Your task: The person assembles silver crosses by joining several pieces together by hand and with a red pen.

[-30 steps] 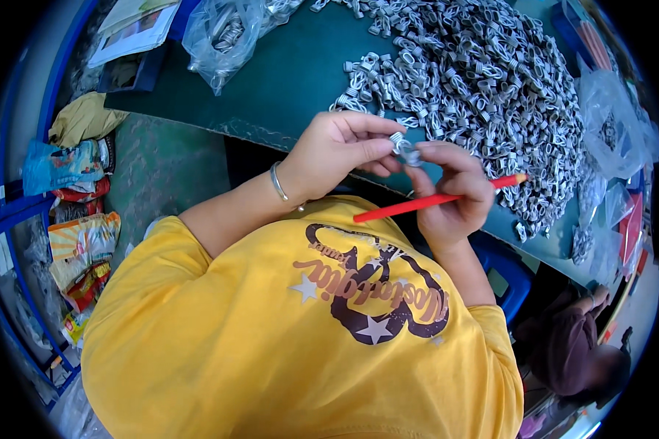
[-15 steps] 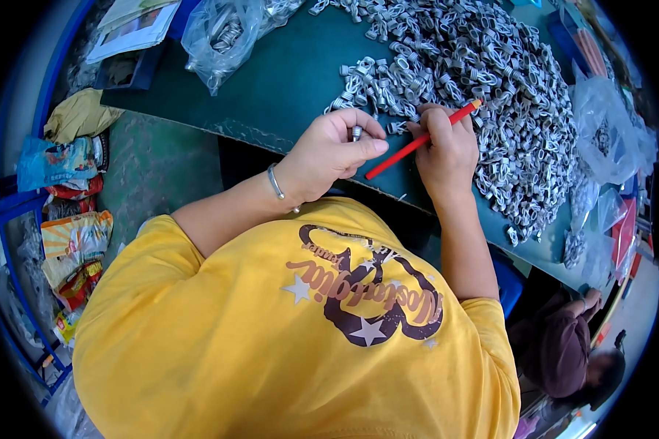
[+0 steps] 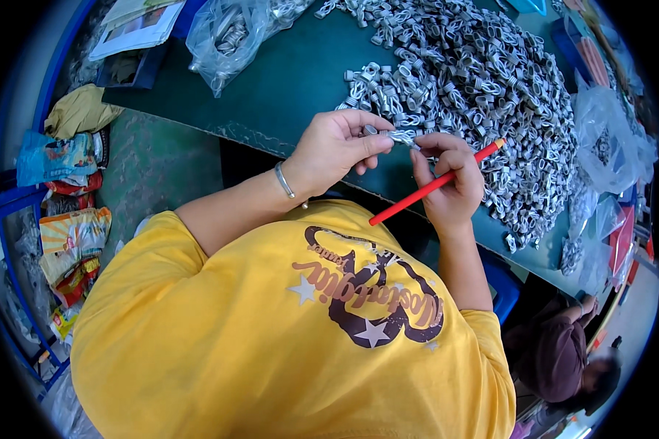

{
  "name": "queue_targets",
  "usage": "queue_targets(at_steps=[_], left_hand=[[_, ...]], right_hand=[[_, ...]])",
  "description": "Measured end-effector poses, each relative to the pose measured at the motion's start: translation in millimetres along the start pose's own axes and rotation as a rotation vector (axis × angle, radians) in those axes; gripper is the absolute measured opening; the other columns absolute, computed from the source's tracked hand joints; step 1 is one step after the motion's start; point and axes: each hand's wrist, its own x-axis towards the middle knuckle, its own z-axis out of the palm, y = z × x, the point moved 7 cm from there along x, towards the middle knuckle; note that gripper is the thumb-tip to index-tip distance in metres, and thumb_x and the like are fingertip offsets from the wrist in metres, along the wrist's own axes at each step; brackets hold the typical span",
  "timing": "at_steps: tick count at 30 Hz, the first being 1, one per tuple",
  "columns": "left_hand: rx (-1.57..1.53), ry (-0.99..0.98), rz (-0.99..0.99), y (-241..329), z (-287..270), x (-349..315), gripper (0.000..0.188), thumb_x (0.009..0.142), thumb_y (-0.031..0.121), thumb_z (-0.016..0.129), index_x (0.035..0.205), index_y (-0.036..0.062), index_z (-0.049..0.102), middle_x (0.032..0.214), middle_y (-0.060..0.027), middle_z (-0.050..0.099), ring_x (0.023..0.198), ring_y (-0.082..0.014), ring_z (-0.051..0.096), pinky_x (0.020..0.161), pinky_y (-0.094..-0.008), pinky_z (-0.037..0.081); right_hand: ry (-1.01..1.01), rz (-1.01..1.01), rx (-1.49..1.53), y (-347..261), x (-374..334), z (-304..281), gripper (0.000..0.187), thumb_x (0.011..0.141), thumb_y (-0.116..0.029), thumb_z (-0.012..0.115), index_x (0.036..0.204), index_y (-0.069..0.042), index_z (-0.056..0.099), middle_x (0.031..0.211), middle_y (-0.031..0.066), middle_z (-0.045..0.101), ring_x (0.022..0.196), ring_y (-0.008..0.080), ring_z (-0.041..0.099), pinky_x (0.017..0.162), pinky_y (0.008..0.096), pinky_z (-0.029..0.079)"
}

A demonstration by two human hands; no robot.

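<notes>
My left hand pinches a small grey-and-white folded part between thumb and fingers, just above the near edge of the dark green table. My right hand touches the same part with its fingertips and also grips a red pencil, which points up to the right. A silver bracelet circles my left wrist. A big heap of the same grey parts lies on the table just beyond both hands.
Clear plastic bags of parts lie at the table's far left and right. Papers sit at the far left corner. Snack wrappers and bags litter the floor on the left. Another person sits lower right.
Both hands dipped toward the heap with the pencil raised, then came back toward me; now both fingertips meet on one small part near the table edge.
</notes>
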Motion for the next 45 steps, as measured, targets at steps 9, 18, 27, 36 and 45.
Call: queue_targets(at_steps=[9, 18, 27, 36, 45], left_hand=[[0.165, -0.042, 0.318, 24, 8, -13, 0.023, 0.075, -0.004, 0.063, 0.098, -0.0041, 0.058, 0.086, -0.0063, 0.057, 0.069, -0.0071, 0.055, 0.058, -0.0175, 0.046], [0.175, -0.021, 0.315, 24, 4, -13, 0.02, 0.076, -0.003, 0.062, 0.096, -0.0045, 0.058, 0.083, -0.0076, 0.058, 0.066, -0.0083, 0.056, 0.057, -0.0181, 0.046], [-0.309, -0.124, -0.13, -7, 9, -8, 0.023, 0.086, 0.009, 0.052, 0.105, -0.0026, 0.054, 0.081, -0.0094, 0.061, 0.068, -0.0133, 0.06, 0.056, -0.0213, 0.049], [-0.5, -0.141, -0.204, -5, 2, -13, 0.009, 0.085, 0.01, 0.053, 0.092, 0.0039, 0.051, 0.065, 0.0023, 0.039, 0.053, -0.0051, 0.036, 0.041, -0.0164, 0.027], [-0.183, -0.015, -0.058, 1, -4, -12, 0.016, 0.086, 0.011, 0.053, 0.098, 0.0005, 0.052, 0.075, -0.0068, 0.056, 0.053, -0.0051, 0.042, 0.041, -0.0157, 0.032]], right_hand=[[0.036, 0.686, 0.799, 41, -29, 18, 0.022, 0.077, 0.009, 0.057, 0.077, -0.004, 0.04, 0.091, 0.0161, 0.058, 0.076, 0.0152, 0.058, 0.064, 0.0236, 0.05], [0.17, 0.25, 0.436, 13, -17, 1, 0.037, 0.066, 0.013, 0.066, 0.08, -0.006, 0.038, 0.094, 0.0174, 0.055, 0.081, 0.0174, 0.057, 0.068, 0.0253, 0.049], [0.03, -0.044, 0.221, -21, -4, 8, 0.041, 0.064, 0.006, 0.072, 0.076, -0.007, 0.036, 0.086, 0.0161, 0.061, 0.074, 0.0233, 0.059, 0.065, 0.0287, 0.047], [-0.147, 0.055, -0.456, 13, 20, 18, 0.025, 0.064, -0.001, 0.069, 0.068, -0.005, 0.045, 0.065, 0.0076, 0.054, 0.061, 0.0279, 0.051, 0.058, 0.0365, 0.038], [0.002, 0.085, -0.282, 22, 15, 17, 0.028, 0.062, 0.004, 0.069, 0.066, -0.005, 0.043, 0.073, 0.011, 0.059, 0.062, 0.0253, 0.055, 0.054, 0.0325, 0.043]])
